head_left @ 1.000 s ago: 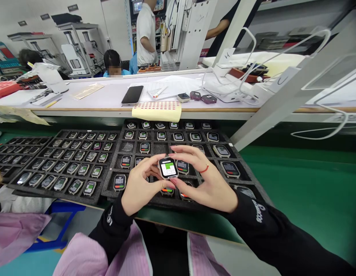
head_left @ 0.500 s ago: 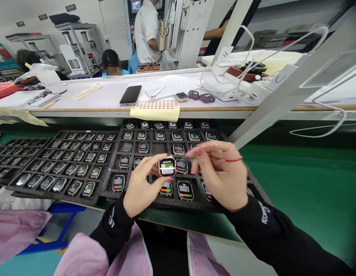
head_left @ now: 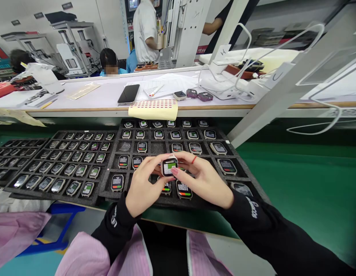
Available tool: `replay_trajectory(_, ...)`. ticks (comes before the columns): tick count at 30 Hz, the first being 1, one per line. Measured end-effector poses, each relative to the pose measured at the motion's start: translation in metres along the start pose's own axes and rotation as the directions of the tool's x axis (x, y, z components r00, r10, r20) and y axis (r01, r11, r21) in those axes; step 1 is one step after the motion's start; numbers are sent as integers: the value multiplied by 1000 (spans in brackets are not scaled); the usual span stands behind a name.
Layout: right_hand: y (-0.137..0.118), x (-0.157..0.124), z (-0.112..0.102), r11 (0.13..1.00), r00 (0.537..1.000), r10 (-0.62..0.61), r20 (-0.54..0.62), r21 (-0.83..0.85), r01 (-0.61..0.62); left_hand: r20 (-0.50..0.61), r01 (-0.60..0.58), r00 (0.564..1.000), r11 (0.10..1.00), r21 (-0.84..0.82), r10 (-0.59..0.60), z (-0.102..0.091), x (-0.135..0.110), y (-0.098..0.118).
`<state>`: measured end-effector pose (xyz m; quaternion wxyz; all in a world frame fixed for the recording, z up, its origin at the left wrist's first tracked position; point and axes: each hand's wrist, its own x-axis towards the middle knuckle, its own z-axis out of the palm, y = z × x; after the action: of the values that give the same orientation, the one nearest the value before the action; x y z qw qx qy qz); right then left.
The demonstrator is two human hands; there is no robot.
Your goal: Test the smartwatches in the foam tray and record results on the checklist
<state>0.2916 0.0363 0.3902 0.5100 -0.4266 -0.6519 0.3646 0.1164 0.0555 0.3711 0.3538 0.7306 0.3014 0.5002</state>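
Note:
A small watch body (head_left: 169,166) with a lit green and white screen is held up between both hands above a black foam tray (head_left: 232,180). My left hand (head_left: 143,188) pinches its left side. My right hand (head_left: 205,180) grips its right side, thumb on the screen's lower corner. The tray's pockets hold several more watch bodies with lit screens, such as one (head_left: 183,189) just under my hands.
A second black tray (head_left: 74,163) of watch bodies lies to the left. Behind runs a white bench (head_left: 109,97) with a phone (head_left: 128,94), a yellow sticker sheet (head_left: 153,108) and cables. A slanted metal post (head_left: 281,88) stands at right. Other people work beyond.
My right hand, lifted off the watch body half a second ago, has come back onto its right side. The watch body has stayed between my hands above the tray.

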Motion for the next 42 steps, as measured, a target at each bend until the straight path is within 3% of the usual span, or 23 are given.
replay_trajectory(8, 2, -2, 7, 979, 991, -108, -82, -182, 91, 5, 6, 1000, 1000, 18, -6, 1, 0, 4)
replay_trajectory(12, 2, -2, 4, 980, 991, -131, -34, -154, 125, 1, -14, 1000, 1000, -4, 14, 2, 0, 2)
replay_trajectory(30, 5, -3, 3, 987, 992, -122, -1, -103, 122, -4, 10, 1000, 1000, -10, -10, 2, -1, 1)
replay_trajectory(36, 6, -4, 6, 982, 994, -102, -29, -161, 96, -19, 29, 999, 1000, 9, -29, 2, -2, 2)
replay_trajectory(42, 3, -3, 4, 990, 995, -101, 7, -96, 101, -11, 31, 999, 1000, -3, -31, 4, -1, 3)
